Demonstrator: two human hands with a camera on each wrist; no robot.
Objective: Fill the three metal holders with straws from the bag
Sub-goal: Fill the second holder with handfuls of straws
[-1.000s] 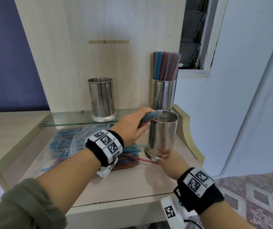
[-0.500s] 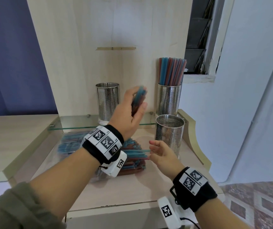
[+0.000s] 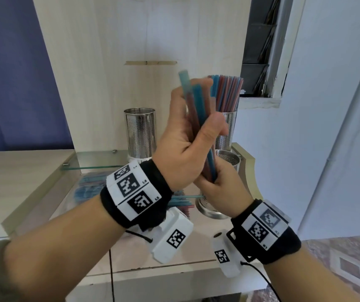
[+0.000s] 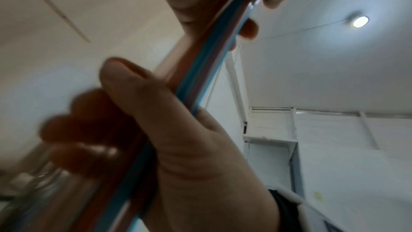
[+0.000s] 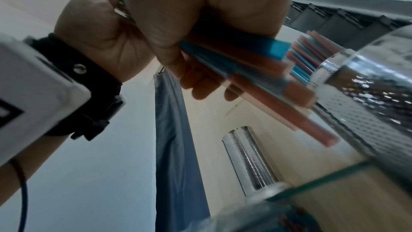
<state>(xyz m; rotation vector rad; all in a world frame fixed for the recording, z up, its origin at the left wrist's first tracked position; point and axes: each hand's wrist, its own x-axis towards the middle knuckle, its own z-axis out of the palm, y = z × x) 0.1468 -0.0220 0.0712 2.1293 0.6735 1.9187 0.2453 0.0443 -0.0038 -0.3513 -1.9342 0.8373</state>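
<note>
Gripping the light, slippery straws (image 3: 198, 127) mid-length, the left hand (image 3: 181, 147) is curled round them; the right hand (image 3: 220, 186), at 5 o'clock, pinches their lower ends.

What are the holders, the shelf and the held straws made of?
Empty holder: polished metal, probably steel; mirror shine, fine perforations.
Shelf: clear glass, greenish edge, metal pegs.
Straw bundle gripped by the left hand: looks like translucent plastic, blue and red, though slightly blurred.
</note>
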